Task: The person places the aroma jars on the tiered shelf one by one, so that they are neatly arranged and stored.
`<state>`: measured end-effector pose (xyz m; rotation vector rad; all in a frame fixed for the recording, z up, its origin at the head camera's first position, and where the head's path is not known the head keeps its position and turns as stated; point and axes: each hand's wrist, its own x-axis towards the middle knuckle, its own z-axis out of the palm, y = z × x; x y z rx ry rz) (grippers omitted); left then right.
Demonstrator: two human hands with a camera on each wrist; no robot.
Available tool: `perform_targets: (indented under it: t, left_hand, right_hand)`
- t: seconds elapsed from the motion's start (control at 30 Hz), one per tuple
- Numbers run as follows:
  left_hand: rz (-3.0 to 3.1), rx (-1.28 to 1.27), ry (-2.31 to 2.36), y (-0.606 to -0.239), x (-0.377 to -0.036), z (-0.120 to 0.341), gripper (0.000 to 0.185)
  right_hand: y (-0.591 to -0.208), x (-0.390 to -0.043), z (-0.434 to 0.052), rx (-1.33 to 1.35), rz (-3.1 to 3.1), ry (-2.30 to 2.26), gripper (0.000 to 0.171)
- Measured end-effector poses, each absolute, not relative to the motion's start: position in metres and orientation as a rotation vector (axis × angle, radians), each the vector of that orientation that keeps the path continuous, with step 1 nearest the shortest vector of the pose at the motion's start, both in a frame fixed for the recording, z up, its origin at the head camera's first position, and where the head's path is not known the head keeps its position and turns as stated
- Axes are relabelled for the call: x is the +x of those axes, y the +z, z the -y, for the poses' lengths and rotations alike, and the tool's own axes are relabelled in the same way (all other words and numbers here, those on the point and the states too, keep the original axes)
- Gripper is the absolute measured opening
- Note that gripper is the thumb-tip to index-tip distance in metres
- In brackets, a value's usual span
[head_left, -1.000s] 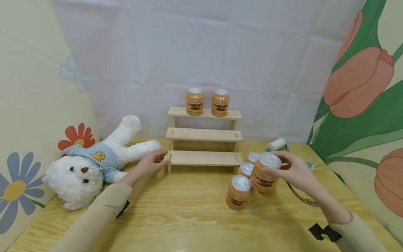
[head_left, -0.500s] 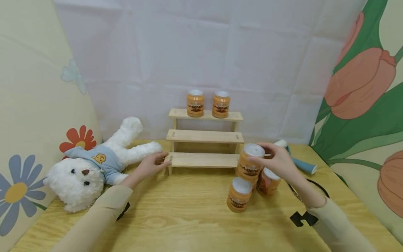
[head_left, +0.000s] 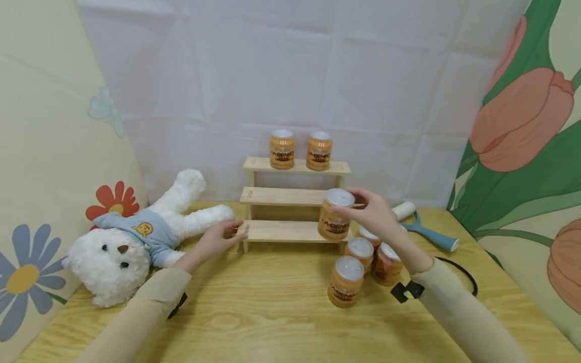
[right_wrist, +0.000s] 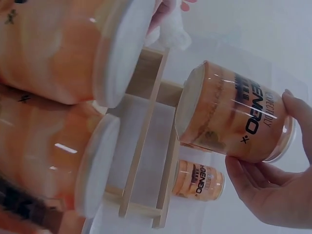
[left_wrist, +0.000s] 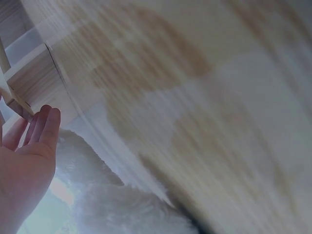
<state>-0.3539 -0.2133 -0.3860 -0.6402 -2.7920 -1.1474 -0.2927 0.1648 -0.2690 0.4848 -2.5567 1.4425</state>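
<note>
The right hand (head_left: 374, 214) grips an orange can (head_left: 335, 214) with a white lid, its fingers (right_wrist: 297, 119) curled round the can's body, holding it upright in the air just in front of the wooden step shelf's (head_left: 295, 195) middle and lowest steps. The left hand (head_left: 220, 237) rests with straight, relaxed fingers (left_wrist: 46, 126) against the left end of the lowest step, beside a white teddy bear (head_left: 136, 237). More orange cans (head_left: 347, 280) stand on the surface (head_left: 254, 317) below.

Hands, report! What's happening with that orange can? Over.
Right hand grips orange can, airborne beside wooden rack. Left hand rests on rack's bottom step. Middle step bare.
</note>
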Motion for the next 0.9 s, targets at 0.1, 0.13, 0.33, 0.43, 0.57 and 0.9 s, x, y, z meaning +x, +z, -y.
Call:
perform_targets:
  t: [0.1,0.13,0.33,0.43,0.57,0.9]
  left_hand:
    - [2.788,-0.642,-1.148,-0.386,-0.355,0.214,0.063]
    - [2.786,-0.641,-1.147,-0.386,-0.356,0.214,0.063]
    - [2.774,-0.644,-1.138,-0.390,-0.357,0.213,0.061]
    - [2.771,-0.645,-1.146,-0.390,-0.357,0.213,0.060]
    - [2.768,-0.648,-1.147,-0.389,-0.356,0.213,0.060]
    - [2.752,-0.656,-1.142,-0.389,-0.355,0.214,0.058]
  right_hand:
    - [-0.265,-0.302,-0.155,0.499,2.534,1.461,0.058]
    - [-0.264,-0.306,-0.152,0.512,2.526,1.470,0.057]
    - [-0.261,-0.325,-0.133,0.564,2.485,1.485,0.051]
    - [-0.259,-0.334,-0.122,0.572,2.477,1.474,0.050]
    - [-0.254,-0.344,-0.108,0.577,2.464,1.500,0.054]
    - [-0.253,-0.362,-0.081,0.582,2.435,1.588,0.058]
